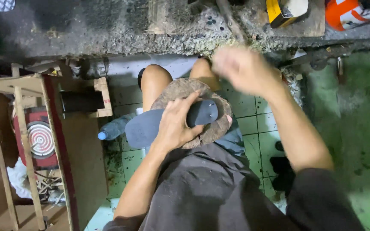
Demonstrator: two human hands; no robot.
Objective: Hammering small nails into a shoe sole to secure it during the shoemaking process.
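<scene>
Shoe sole (150, 126), dark grey and flat, lies across the round wooden block (213, 128) on the person's lap, directly under the left hand (177, 122). The sole's wider end projects to the left of that hand; its narrower end shows to the right of the fingers, over the middle of the block.

Concrete table (108, 30), rough and dark, runs across the scene beyond both hands. A yellow box (279, 10) and an orange-and-white container (343, 13) stand on it, beyond the right hand (243, 68).

Tiled floor (253, 124), pale green with dark stains, lies below the hands and to the right of the right forearm.

Wooden frame (22, 128) stands well to the left of the left hand. A red device with a round spiral face (39, 139) sits inside it.

Wooden block, brown and worn, rests on the knees beneath the left hand and carries the sole.

Plastic bottle (114, 128) with a blue cap lies on the floor just left of the sole's wider end.

Left hand: palm down, fingers pressed over the middle of the sole, pinning it to the block; the fingers are not wrapped around it.

Right hand: raised above and to the right of the block, near the table edge, well apart from the sole. It is motion-blurred; whether its fingers are spread or closed cannot be told, and no item is discernible in it.
</scene>
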